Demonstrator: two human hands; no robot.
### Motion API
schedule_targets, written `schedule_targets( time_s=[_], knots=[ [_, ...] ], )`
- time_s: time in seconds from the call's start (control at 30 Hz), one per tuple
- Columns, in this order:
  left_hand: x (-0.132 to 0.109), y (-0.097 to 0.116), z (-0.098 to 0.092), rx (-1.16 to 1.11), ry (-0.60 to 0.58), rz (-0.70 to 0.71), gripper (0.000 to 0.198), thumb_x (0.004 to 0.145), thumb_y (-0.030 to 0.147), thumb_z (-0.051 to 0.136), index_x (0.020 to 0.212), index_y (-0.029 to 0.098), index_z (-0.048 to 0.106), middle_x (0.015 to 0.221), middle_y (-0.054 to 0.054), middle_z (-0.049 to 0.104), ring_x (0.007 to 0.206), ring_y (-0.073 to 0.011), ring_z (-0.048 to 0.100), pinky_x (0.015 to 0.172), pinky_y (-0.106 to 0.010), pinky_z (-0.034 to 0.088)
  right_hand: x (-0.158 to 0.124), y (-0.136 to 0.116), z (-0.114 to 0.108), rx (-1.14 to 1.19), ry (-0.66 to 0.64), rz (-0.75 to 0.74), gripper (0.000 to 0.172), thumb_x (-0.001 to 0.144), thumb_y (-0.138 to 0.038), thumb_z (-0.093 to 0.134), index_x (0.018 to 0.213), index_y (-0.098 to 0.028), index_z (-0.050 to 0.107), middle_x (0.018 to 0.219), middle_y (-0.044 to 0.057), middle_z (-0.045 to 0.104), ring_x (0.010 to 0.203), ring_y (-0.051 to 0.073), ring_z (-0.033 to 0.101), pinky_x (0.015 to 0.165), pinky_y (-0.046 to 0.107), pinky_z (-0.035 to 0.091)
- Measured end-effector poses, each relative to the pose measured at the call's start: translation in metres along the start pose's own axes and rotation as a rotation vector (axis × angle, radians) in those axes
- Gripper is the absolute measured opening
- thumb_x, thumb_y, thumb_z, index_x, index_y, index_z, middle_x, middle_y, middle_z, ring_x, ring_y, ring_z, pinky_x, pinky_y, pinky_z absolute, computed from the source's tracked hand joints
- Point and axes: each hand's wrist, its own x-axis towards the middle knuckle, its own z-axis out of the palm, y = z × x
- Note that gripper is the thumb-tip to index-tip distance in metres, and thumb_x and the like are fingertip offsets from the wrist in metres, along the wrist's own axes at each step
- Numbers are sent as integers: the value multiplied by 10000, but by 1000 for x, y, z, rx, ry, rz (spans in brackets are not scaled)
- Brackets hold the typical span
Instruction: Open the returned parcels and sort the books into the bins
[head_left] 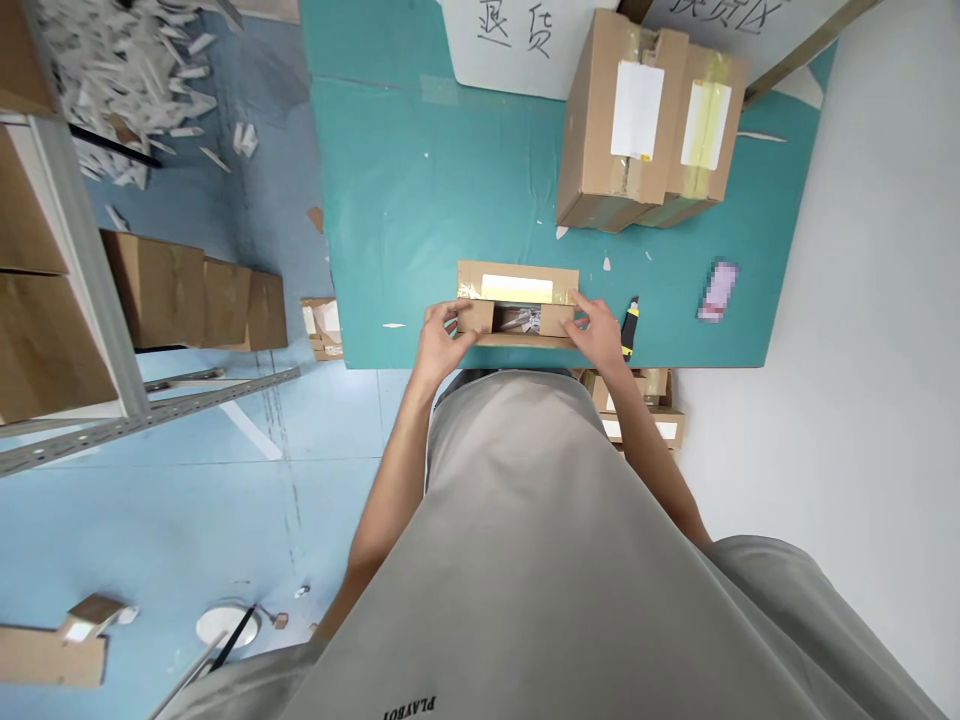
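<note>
A small cardboard box (pixel 517 341) lies near the front edge of the green table, its long far flap (pixel 469 272) raised, with a white label and clear tape on it. Between the two short end flaps, a gap shows something silvery or clear (pixel 531 320) inside, too small to name. My left hand (pixel 442 342) pinches the left end flap (pixel 477 317). At the other end, my right hand (pixel 598 335) has its fingers closed around the corner by the right end flap (pixel 555 321). A black and yellow utility knife (pixel 631 328) lies just right of my right hand.
Two taped cartons (pixel 621 120) stand at the back right of the table (pixel 390 220), beside white boards (pixel 517 50) with handwriting. A blurred pink item (pixel 718 291) lies to the right. Left of the table are a metal shelf (pixel 150 430), floor cartons (pixel 169 290) and a white scrap heap (pixel 135 80).
</note>
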Motion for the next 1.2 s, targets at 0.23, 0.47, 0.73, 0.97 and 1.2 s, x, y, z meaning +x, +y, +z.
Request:
schedule_targets(
  time_s=[0.23, 0.47, 0.73, 0.97, 1.2],
  knots=[
    [-17, -6, 12, 252, -6, 183, 1237, 880, 325, 956, 1848, 331, 186, 1940, -193, -46, 1803, -466, 63, 1432, -687, 228, 19, -15, 0, -333, -41, -72, 672, 1110, -436, 566, 1738, -206, 491, 1708, 269, 505, 1123, 416, 777, 995, 599, 642],
    [-5, 24, 15, 425, -17, 251, 1142, 914, 466, 936, 1834, 308, 280, 1951, -126, -114, 1781, -450, -162, 1440, -721, 37, 55, -23, -14, -203, 42, -155, 602, 1209, -623, 302, 1522, -228, 632, 1428, 197, 746, 1235, 378, 736, 1075, 534, 595],
    [26, 37, 16, 624, -277, 393, 615, 912, 396, 883, 1494, 260, 740, 1938, -103, 194, 1801, -455, -45, 1423, -750, -80, 112, -32, 17, -128, 108, 16, 581, 1188, -559, 423, 1608, -166, 501, 1538, 270, 618, 1296, 418, 726, 1108, 612, 581],
    [39, 54, -3, 582, -306, 511, 542, 933, 446, 848, 1416, 223, 748, 1905, -157, 288, 1803, -463, 69, 1424, -768, -38, 41, -69, 22, -255, 14, -288, 521, 1173, -318, 283, 1604, -237, 564, 1908, 121, 287, 1436, 420, 607, 1131, 647, 588],
    [8, 57, -39, 655, -268, 478, 581, 1013, 415, 751, 1539, 183, 670, 1628, -221, 648, 1766, -457, 271, 1448, -745, 39, 6, -71, 12, -362, -94, -478, 568, 1147, -240, 444, 1710, -239, 516, 1840, 111, 450, 1438, 371, 585, 1146, 538, 592]
  ],
)
